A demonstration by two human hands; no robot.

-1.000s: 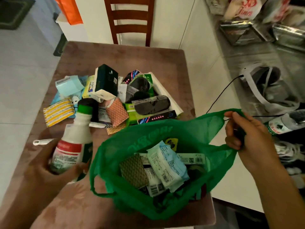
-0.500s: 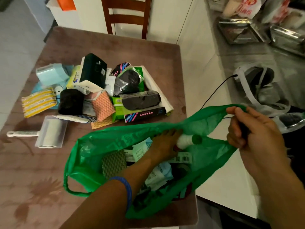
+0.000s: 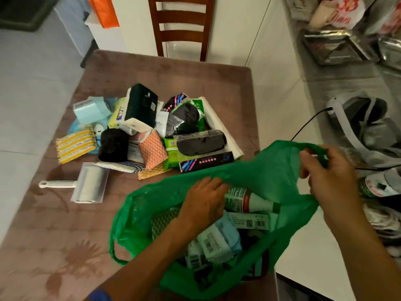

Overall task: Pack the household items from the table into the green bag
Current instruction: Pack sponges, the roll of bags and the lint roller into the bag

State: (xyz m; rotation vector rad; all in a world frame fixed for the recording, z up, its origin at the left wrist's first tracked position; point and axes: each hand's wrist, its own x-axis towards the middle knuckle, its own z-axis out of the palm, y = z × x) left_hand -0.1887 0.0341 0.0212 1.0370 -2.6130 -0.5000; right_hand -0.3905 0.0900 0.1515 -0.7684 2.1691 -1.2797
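Note:
The green bag (image 3: 271, 170) stands open at the table's near right corner. My right hand (image 3: 325, 170) grips its right handle and holds it up. My left hand (image 3: 204, 203) is inside the bag, fingers on the base of a white bottle (image 3: 249, 200) with a green cap, which lies on its side over several packets. On the table behind the bag lies a pile of household items: a black box (image 3: 141, 105), an orange sponge (image 3: 152, 146), a yellow striped cloth pack (image 3: 76, 144) and a dark pouch (image 3: 201, 142). A white lint roller (image 3: 91, 185) lies apart at the left.
The brown patterned table (image 3: 54, 235) ends just right of the bag, above a white tiled floor. A wooden chair (image 3: 182, 25) stands at the far edge. On the right are a white-strapped bag (image 3: 358, 127), a black cable (image 3: 303, 127) and metal trays (image 3: 332, 48).
My left hand carried the white bottle from the table's left side into the bag and laid it on its side there. My right hand kept holding the handle.

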